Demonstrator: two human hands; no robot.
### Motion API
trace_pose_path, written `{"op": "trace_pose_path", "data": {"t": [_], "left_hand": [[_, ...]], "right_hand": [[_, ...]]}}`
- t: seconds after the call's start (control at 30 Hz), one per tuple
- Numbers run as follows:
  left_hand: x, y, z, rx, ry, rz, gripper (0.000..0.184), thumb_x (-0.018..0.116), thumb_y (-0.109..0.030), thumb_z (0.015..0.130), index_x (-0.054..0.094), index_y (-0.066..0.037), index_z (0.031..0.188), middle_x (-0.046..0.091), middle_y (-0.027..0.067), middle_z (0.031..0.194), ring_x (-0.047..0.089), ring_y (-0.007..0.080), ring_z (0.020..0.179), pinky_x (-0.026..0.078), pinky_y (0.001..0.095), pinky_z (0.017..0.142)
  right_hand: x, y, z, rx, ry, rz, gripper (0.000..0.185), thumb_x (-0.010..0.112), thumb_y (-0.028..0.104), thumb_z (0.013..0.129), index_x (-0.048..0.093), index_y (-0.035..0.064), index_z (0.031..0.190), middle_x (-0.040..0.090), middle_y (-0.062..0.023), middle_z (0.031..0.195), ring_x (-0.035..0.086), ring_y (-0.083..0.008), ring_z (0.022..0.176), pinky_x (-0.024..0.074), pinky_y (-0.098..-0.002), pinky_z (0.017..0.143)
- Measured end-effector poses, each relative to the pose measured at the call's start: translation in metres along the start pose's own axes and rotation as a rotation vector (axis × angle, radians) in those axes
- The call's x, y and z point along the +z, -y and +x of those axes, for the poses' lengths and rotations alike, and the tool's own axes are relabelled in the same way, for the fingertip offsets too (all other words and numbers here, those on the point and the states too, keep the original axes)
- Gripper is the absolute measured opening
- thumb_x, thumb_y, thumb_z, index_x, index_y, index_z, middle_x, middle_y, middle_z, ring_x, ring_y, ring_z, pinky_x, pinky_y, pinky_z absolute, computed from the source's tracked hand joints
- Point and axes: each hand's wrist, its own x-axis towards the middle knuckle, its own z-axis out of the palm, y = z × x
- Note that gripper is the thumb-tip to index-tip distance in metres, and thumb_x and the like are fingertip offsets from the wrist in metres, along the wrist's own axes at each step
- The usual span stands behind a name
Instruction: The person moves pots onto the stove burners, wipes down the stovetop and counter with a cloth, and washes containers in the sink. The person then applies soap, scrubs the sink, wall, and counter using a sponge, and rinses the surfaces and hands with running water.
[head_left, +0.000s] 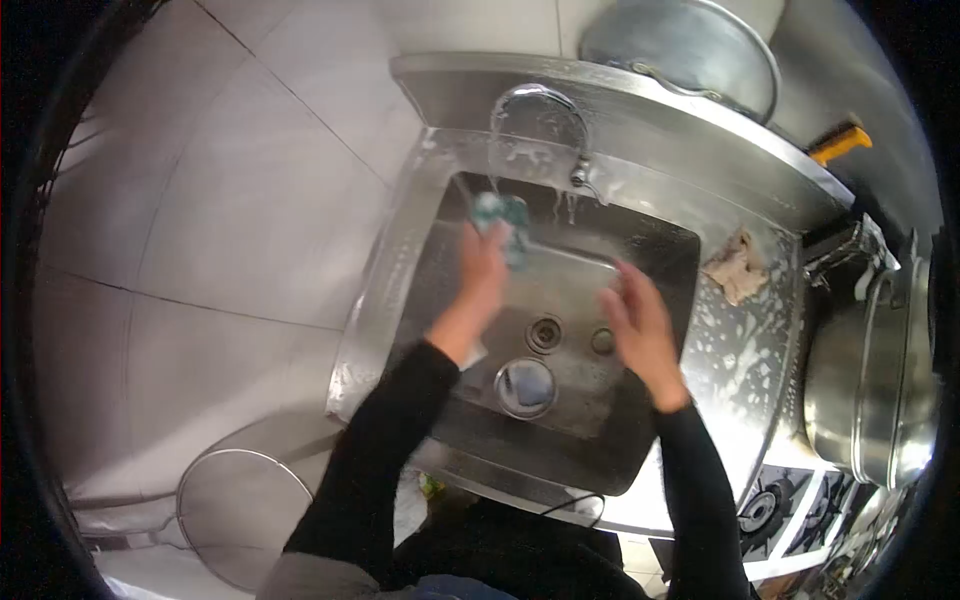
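Note:
My left hand [483, 275], blurred by motion, is closed around a green scrubbing sponge [515, 222] below the tap at the far left of the sink. Water from the curved tap [540, 92] runs down onto the sponge. My right hand [640, 322] hovers over the right side of the steel sink basin [640, 440], with fingers and thumb apart and nothing seen between them. Between and below the hands, a small round metal dish [525, 388] with something pale in it lies on the sink floor, near the drain [543, 334].
A crumpled beige cloth [738, 270] lies on the wet, foamy right ledge. Beyond it stand a large steel pot [865, 380] and a gas burner [768, 508]. A big metal lid [690, 50] leans behind the splashback, near an orange handle [842, 145].

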Motion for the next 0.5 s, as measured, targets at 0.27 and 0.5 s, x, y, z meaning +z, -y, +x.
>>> {"op": "trace_pose_path", "data": {"t": [0.27,0.5], "left_hand": [[0.012,-0.132,0.268,0.872,-0.253,0.672,0.051,0.066,-0.014,0.086,0.049,0.003,0.132,0.059,0.0215,0.123,0.057,0.0359,0.113,0.045,0.0437,0.097],[0.056,-0.112,0.242,1.354,0.163,0.67,0.038,0.068,-0.001,0.078,0.063,-0.002,0.115,0.065,0.0182,0.109,0.063,0.0351,0.1,0.05,0.042,0.089]], "right_hand": [[-0.081,-0.073,-0.13,0.012,-0.055,-0.869,0.026,0.062,0.019,0.084,0.066,0.011,0.108,0.047,-0.0126,0.091,0.047,-0.0314,0.088,0.0369,-0.0443,0.082],[-0.083,-0.082,-0.13,0.029,-0.026,-0.876,0.03,0.063,0.018,0.082,0.064,0.0121,0.111,0.046,-0.0124,0.089,0.047,-0.0306,0.086,0.0362,-0.0437,0.079]]}}
